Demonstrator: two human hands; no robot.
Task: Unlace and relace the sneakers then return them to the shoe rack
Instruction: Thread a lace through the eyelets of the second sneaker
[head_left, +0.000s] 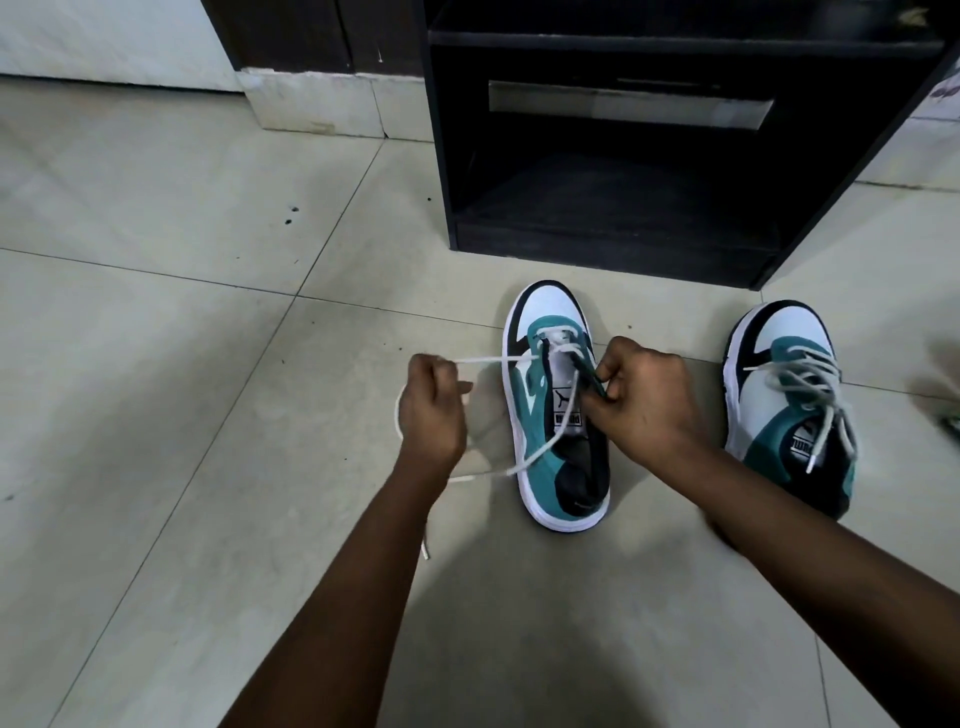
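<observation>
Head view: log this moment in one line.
left hand: pulls lace | right hand: grips left sneaker | right sneaker: laced, floor | rack: no shoes

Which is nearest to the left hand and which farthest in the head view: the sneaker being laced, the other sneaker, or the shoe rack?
From the left hand, which pinches the white lace:
1. Sneaker being laced, just to its right.
2. Shoe rack, ahead and to the right on the floor.
3. Other sneaker, far right, beyond the right hand.
</observation>
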